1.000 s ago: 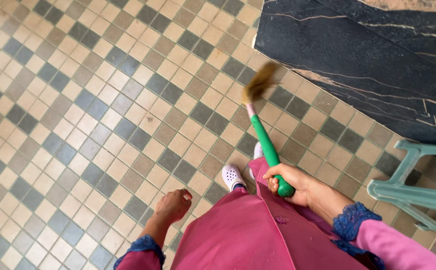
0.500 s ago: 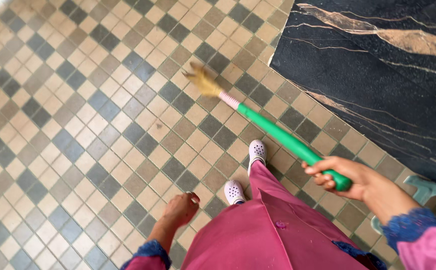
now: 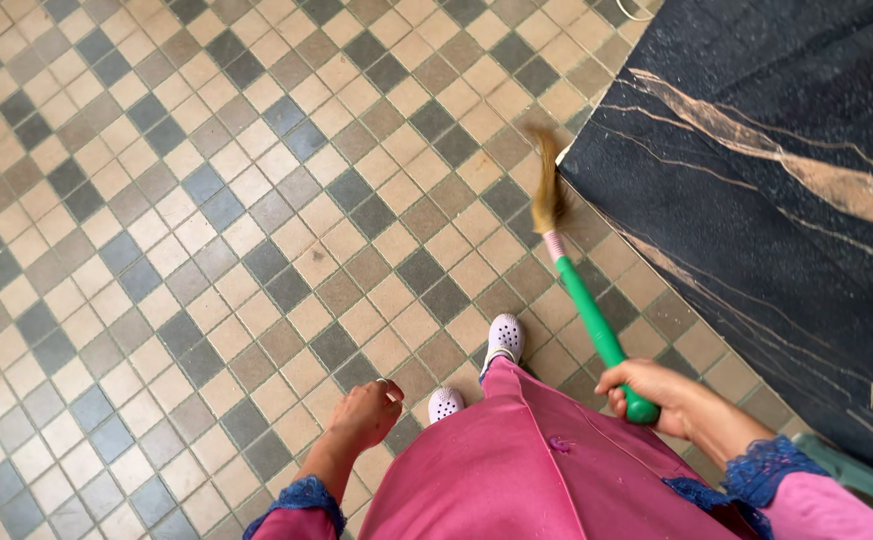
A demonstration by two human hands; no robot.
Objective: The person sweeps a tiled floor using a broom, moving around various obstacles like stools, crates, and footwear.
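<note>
While the right hand point(image 3: 647, 385) is gripping the lower end of a green broom handle point(image 3: 597, 335), its fingers point(image 3: 619, 381) are wrapping tightly around the shaft — the straw bristles point(image 3: 547, 185) are brushing the checkered tile floor point(image 3: 207, 200) just beside the edge of a dark marbled slab point(image 3: 777, 200). Hanging free, the left hand point(image 3: 365, 415) is curling its fingers loosely together, holding nothing — near two pale perforated clogs point(image 3: 477, 368) showing below a pink skirt point(image 3: 527, 470).
</note>
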